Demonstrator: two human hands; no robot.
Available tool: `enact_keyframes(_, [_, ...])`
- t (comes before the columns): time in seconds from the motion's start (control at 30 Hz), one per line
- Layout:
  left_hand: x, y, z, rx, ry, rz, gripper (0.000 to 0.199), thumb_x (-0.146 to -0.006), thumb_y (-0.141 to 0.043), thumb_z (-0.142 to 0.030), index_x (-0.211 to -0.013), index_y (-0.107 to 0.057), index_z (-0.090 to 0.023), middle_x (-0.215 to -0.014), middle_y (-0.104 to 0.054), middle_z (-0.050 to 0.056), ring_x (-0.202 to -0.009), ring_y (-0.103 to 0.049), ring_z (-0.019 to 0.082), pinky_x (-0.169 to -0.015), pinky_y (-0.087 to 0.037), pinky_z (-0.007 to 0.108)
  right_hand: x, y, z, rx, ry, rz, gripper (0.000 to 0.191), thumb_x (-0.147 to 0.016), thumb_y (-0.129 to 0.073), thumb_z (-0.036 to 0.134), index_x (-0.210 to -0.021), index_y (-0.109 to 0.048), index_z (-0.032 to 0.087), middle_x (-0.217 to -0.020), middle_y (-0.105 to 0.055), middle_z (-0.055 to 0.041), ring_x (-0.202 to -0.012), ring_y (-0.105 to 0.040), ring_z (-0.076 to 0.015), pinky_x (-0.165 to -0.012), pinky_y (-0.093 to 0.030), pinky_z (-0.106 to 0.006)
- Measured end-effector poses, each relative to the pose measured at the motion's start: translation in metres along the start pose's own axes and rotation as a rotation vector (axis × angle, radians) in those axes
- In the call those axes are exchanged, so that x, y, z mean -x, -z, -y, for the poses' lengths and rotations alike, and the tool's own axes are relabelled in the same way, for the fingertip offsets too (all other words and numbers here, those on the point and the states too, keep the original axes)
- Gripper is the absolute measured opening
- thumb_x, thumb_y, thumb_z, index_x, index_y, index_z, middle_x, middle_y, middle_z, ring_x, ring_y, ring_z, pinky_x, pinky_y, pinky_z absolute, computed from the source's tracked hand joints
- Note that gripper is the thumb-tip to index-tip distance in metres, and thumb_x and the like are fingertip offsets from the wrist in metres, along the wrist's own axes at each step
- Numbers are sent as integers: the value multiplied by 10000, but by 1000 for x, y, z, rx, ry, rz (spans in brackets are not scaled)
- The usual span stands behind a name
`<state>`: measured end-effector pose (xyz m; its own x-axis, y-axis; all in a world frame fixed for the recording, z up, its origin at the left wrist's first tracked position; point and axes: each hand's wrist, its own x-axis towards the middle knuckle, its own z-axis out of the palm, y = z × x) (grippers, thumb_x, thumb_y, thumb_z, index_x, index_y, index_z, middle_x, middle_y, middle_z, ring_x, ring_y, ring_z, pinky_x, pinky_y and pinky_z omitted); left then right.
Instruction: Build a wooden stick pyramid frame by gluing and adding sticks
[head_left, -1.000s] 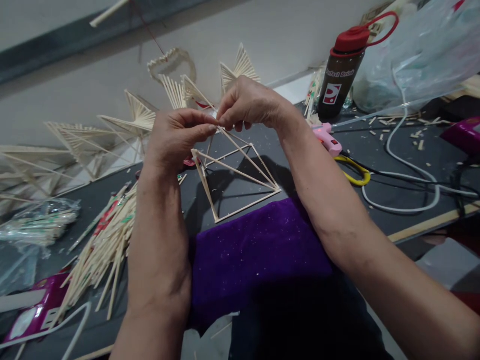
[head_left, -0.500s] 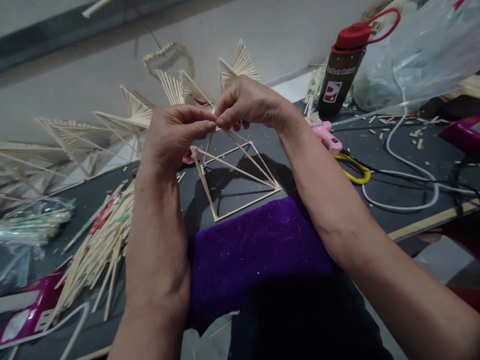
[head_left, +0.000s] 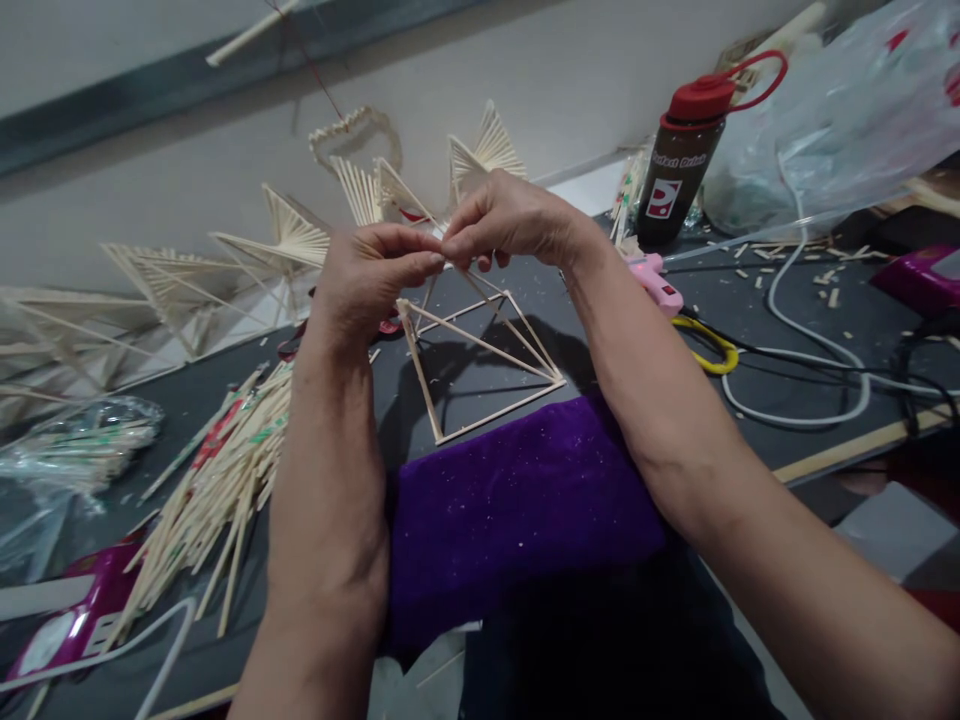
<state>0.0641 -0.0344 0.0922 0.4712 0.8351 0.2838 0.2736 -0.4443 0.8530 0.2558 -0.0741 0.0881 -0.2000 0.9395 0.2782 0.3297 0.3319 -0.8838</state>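
Observation:
An open frame of thin wooden sticks (head_left: 491, 408) stands on the dark table, its front edge beside a purple cloth (head_left: 525, 500). Above its far left part, my left hand (head_left: 367, 265) is closed, thumb and index finger pinched together. My right hand (head_left: 510, 220) is pinched too, its fingertips meeting those of my left hand. Both sets of fingertips are at the top of the frame's sticks, and they cover whatever lies between them. Finished-looking fan-shaped stick pieces (head_left: 289, 235) stand behind, along the wall.
Loose sticks (head_left: 217, 490) lie in a pile at left, near a plastic bag of sticks (head_left: 90, 445). At right are a pink glue gun (head_left: 658, 285), yellow-handled scissors (head_left: 709, 345), a dark bottle (head_left: 679, 165), white cable (head_left: 825, 415) and stick scraps. Another purple tool (head_left: 75, 610) lies lower left.
The camera view has shifted, so the scene sits slightly further right and lower on the left side. Both hands keep their pinch at the top of the frame.

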Motion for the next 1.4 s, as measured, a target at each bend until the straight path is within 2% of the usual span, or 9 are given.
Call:
enact_keyframes(0.13, [0,0,1,22,22,-11,163,-617,-798,-209,-780,-799,-210,-661,-712,-2,-597,-537,103,-586,-402,263,-1,0,-4,-46,11,-51,161,-748,-741,294,-738,-721,135,-545,-596,24,-519,-488,-65,-454,-317,-204])
enact_keyframes(0.3, [1,0,0,18,50,-11,167,-615,-807,-214,-781,-799,-210,-649,-709,0,-588,-534,109,-549,-383,260,-6,-1,-11,-61,16,-34,310,-718,-758,432,-747,-689,132,-533,-569,44,-562,-491,-54,-485,-323,-206])
enact_keyframes(0.53, [0,0,1,38,27,5,136,-617,-793,-197,-752,-792,-209,-644,-703,-8,-598,-550,100,-601,-417,261,-10,-2,-11,-121,22,-40,196,-715,-759,269,-841,-740,120,-551,-588,49,-516,-468,-41,-467,-322,-191])
enact_keyframes(0.8, [-2,2,4,-50,28,-11,165,-626,-789,-244,-776,-784,-175,-677,-710,21,-594,-591,121,-574,-452,246,-9,-4,-9,-129,93,-32,84,-699,-756,165,-769,-734,124,-516,-577,51,-484,-450,-49,-473,-337,-191])
enact_keyframes(0.93, [-4,3,10,-41,6,-10,152,-642,-788,-241,-776,-778,-170,-675,-707,21,-605,-609,122,-602,-486,247,-7,-6,-4,-116,73,-30,87,-684,-765,164,-762,-735,139,-524,-588,57,-487,-443,-50,-485,-340,-196])
enact_keyframes(1.13, [-8,3,20,25,-49,12,141,-657,-772,-203,-786,-769,-145,-644,-689,13,-590,-615,118,-608,-503,246,-8,-7,-5,-156,151,20,106,-678,-764,143,-774,-735,107,-544,-601,40,-500,-442,-51,-481,-322,-204])
enact_keyframes(1.4, [-7,2,19,102,-77,34,107,-643,-777,-168,-749,-767,-166,-613,-683,-4,-553,-606,106,-583,-522,232,-10,-4,-9,-116,180,70,141,-722,-732,143,-850,-736,83,-560,-585,39,-527,-462,-52,-503,-345,-201])
